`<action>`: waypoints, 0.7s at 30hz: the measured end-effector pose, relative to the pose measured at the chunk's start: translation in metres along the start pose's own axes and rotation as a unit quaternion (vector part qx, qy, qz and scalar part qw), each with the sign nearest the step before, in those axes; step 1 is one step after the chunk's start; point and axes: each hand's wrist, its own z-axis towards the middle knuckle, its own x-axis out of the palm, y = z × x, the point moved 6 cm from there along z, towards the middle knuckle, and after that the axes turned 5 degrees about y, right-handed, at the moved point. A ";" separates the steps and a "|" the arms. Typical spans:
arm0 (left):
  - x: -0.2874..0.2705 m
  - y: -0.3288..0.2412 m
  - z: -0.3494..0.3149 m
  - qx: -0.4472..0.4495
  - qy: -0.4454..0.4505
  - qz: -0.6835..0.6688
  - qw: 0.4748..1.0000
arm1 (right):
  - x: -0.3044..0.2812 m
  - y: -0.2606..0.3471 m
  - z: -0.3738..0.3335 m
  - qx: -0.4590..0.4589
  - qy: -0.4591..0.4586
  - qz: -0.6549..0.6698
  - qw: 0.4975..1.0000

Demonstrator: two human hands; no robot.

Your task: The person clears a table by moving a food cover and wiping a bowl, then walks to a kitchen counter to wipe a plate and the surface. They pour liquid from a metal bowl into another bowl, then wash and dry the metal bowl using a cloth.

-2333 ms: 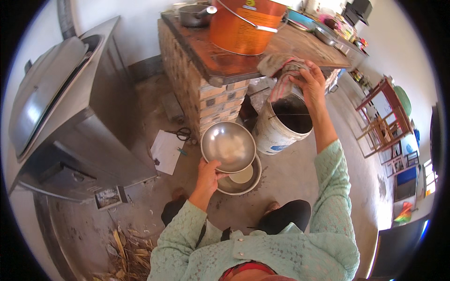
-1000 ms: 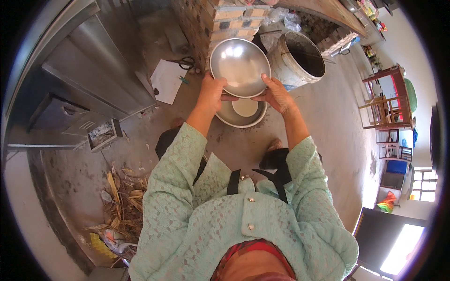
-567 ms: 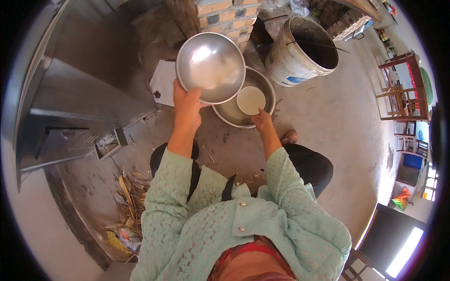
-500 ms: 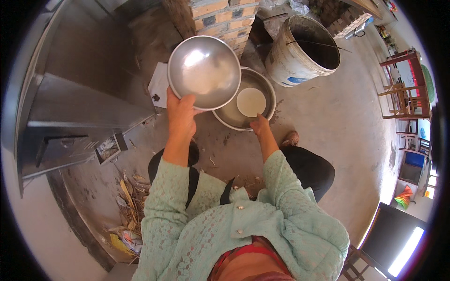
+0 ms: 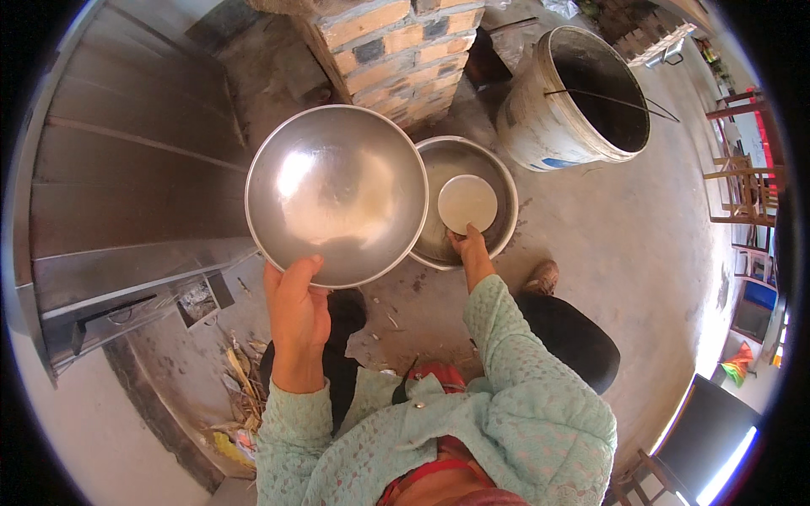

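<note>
The left hand (image 5: pixel 297 319) holds a large steel bowl (image 5: pixel 336 194) up above the floor, its grip clamped on the near rim with the thumb laid over the inside edge and the fingers hidden beneath; the bowl's shiny hollow faces the camera and shows nothing inside; its right edge overlaps, in the view, a second steel basin (image 5: pixel 494 187) that sits lower, on the concrete floor (image 5: pixel 607 244); inside that basin rests a small round pale dish (image 5: pixel 467 203), lying flat; the right hand (image 5: pixel 469 250) reaches down to the basin's near rim, its fingertips just at the lower edge of the pale dish, and whether its grip is closed on the dish or merely touching cannot be told, the fingers being partly hidden; both forearms wear pale green lace sleeves (image 5: pixel 506 337); beyond the basin stands a white bucket (image 5: pixel 557 126) with a dark inside and a thin wire handle across its mouth, just beside a brick pillar (image 5: pixel 405 51); to the left runs a long grey metal cabinet (image 5: pixel 126 194); dry husks and scraps (image 5: pixel 240 396) lie on the floor near the left elbow.
</note>
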 end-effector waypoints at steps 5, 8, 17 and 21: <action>0.007 -0.006 0.002 -0.004 -0.004 -0.027 1.000 | 0.003 -0.009 0.037 0.047 0.028 -0.004 0.998; 0.004 -0.004 0.001 0.010 -0.024 -0.029 0.999 | 0.012 0.001 0.029 -0.009 0.039 -0.095 0.995; 0.018 -0.006 -0.001 0.015 0.043 -0.053 0.998 | 0.035 0.062 -0.024 -0.285 0.079 -0.469 0.832; 0.016 -0.004 0.002 0.015 0.040 -0.071 0.997 | 0.059 0.086 -0.058 -0.365 -0.014 -0.727 0.581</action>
